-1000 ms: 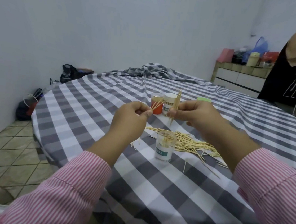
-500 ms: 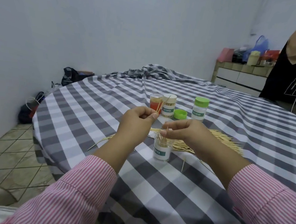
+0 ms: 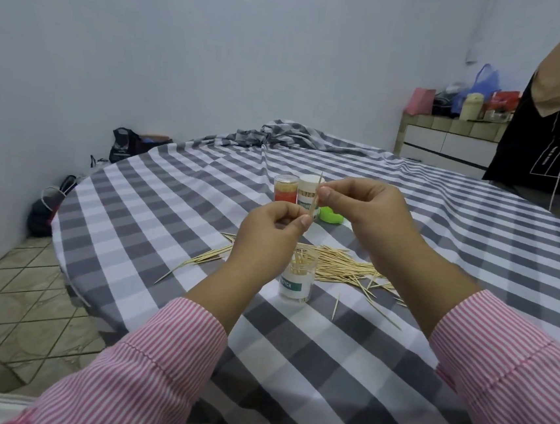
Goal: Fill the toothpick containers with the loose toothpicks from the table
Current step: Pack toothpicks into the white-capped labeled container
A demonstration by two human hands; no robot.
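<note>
Both hands pinch toothpick above part-filled open container; loose pile left on surface (most unfinished).

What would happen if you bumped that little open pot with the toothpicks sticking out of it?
The open pot would probably tip easily: it looks narrow, tall and only partly filled, so likely light. It stands on a soft checked cloth, which may make it less steady. With no lid on, its toothpicks would likely spill out towards the loose pile.
</note>
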